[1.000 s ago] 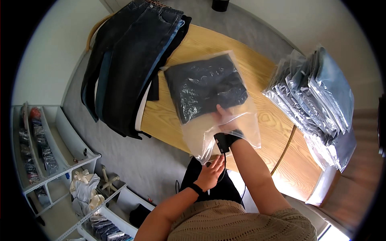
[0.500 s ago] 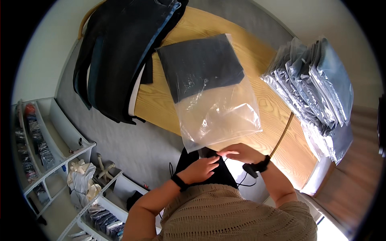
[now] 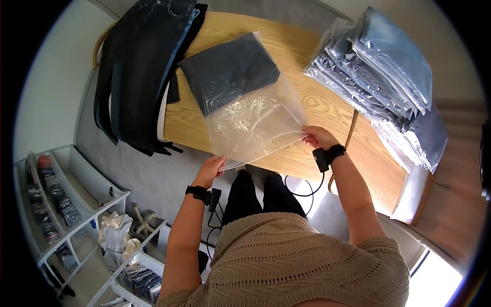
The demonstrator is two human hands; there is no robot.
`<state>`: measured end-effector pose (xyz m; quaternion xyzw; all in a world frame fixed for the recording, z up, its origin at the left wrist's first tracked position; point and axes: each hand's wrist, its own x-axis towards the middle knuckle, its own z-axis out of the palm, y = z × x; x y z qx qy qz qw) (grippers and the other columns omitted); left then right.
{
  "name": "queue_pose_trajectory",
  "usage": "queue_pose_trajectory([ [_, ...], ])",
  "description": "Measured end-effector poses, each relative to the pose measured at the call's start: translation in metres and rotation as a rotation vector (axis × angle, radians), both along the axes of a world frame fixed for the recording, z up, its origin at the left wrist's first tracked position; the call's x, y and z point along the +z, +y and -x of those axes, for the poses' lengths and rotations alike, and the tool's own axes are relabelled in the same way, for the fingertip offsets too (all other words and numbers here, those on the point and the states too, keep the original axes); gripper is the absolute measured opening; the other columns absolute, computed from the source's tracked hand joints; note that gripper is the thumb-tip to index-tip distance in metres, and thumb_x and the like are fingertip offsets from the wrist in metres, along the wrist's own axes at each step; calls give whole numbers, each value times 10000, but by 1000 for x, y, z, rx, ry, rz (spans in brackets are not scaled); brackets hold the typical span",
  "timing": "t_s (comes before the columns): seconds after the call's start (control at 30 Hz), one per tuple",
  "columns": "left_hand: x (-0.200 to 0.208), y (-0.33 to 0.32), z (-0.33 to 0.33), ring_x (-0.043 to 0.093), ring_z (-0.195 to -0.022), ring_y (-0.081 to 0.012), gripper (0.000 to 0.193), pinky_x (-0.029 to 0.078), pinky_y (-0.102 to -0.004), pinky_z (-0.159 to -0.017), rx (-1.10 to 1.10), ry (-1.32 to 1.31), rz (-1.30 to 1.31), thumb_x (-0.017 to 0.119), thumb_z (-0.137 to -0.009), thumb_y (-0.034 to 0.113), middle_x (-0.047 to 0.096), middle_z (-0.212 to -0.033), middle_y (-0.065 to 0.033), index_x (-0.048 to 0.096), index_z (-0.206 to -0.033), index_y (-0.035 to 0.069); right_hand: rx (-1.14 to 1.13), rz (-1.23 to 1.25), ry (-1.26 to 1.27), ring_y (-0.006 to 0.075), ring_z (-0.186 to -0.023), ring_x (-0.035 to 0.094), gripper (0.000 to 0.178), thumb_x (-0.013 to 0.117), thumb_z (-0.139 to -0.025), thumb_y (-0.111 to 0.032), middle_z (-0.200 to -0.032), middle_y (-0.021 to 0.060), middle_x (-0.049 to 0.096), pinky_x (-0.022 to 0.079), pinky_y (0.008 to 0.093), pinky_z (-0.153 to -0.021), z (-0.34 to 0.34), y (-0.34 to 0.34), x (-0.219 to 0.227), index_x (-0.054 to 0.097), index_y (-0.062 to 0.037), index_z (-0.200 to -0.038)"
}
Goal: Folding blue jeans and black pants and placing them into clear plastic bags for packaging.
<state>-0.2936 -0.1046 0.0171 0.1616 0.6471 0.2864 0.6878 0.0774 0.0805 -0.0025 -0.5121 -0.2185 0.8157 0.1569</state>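
Note:
A clear plastic bag (image 3: 240, 123) lies on the wooden table with its near end reaching over the edge. Inside its far half is a folded dark grey garment (image 3: 230, 71); the near half is see-through and crinkled. My left hand (image 3: 209, 170) pinches the bag's near left corner. At the near right corner, my right hand (image 3: 318, 138) grips the edge between thumb and fingers. The bag's open-looking edge stretches between both hands. Each wrist wears a black band with a small device and cable.
Dark trousers (image 3: 146, 71) are draped in a pile over the table's left end. Several bagged garments (image 3: 373, 77) are stacked on the right of the wooden table (image 3: 327, 97). White metal shelves (image 3: 97, 210) with packed clothing stand at lower left.
My hands have parted from near each other below the bag and taken hold of its two near corners. The bag and other things appear shifted left and up in the picture.

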Motion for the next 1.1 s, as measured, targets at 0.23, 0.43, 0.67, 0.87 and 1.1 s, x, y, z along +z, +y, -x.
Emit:
queue_pose_trajectory([
  [0.23, 110, 3, 33, 439, -516, -91, 277, 338, -233, -491, 308, -146, -331, 523, -916, 246, 451, -583, 17, 500, -681, 102, -24, -235, 143, 114, -657, 588, 187, 601, -882, -193, -749, 66, 645, 471, 210, -607, 0, -2, 112, 633, -9, -878],
  [0.43, 281, 19, 24, 398, -530, -76, 291, 314, -215, -511, 463, -305, -675, 503, -948, 240, 408, -585, 33, 463, -688, 117, -75, -600, 314, 95, -625, 544, 224, 573, -905, -217, -723, 65, 643, 424, 205, -579, 5, -6, 289, 646, -13, -850],
  [0.67, 320, 39, 13, 425, -614, -104, 335, 342, -232, -576, 513, -533, -631, 449, -977, 256, 352, -554, 23, 430, -677, 107, -174, -675, 416, 147, -763, 649, 223, 538, -923, -212, -813, 79, 675, 456, 225, -650, 6, -7, 332, 624, -6, -918],
  [0.87, 296, 59, 22, 448, -636, -122, 366, 358, -248, -593, 507, -590, -590, 440, -979, 261, 354, -551, 24, 425, -642, 117, -230, -631, 335, 144, -746, 648, 216, 539, -925, -226, -814, 80, 674, 464, 219, -650, 10, -2, 316, 614, -23, -929],
  [1.1, 294, 62, 19, 458, -653, -123, 302, 357, -249, -612, 562, -358, -714, 476, -964, 268, 474, -625, 6, 508, -728, 83, -198, -802, 313, 125, -708, 602, 249, 545, -920, -216, -813, 84, 666, 451, 227, -670, 6, -8, 304, 637, 15, -934],
])
